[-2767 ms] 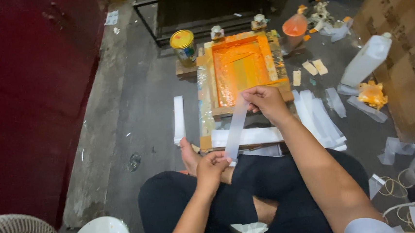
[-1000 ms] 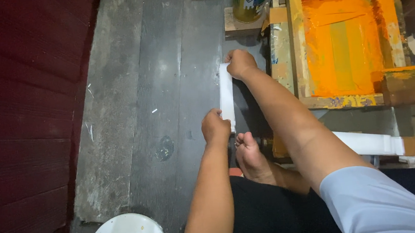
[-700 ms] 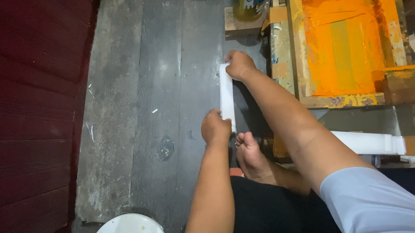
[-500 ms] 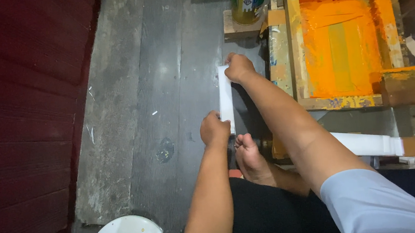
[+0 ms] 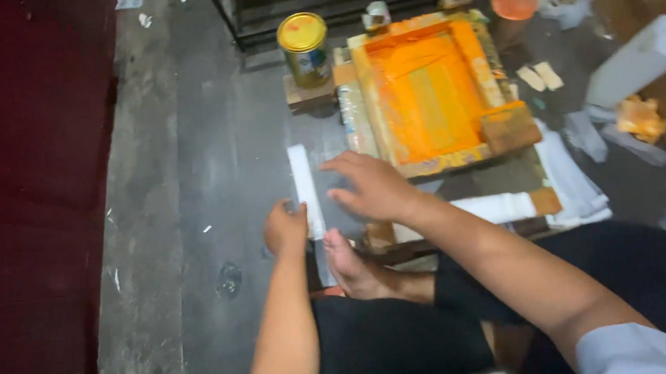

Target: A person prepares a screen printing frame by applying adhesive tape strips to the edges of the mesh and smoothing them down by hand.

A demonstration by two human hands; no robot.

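Dim grey floor point(image 5: 191, 166), dark red wall point(image 5: 29, 193)

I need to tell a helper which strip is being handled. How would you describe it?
Find the orange-inked wooden printing frame on the grey floor. Just left of it lies a narrow white strip, with the left hand at its near end. The other white strips lie right of the frame.
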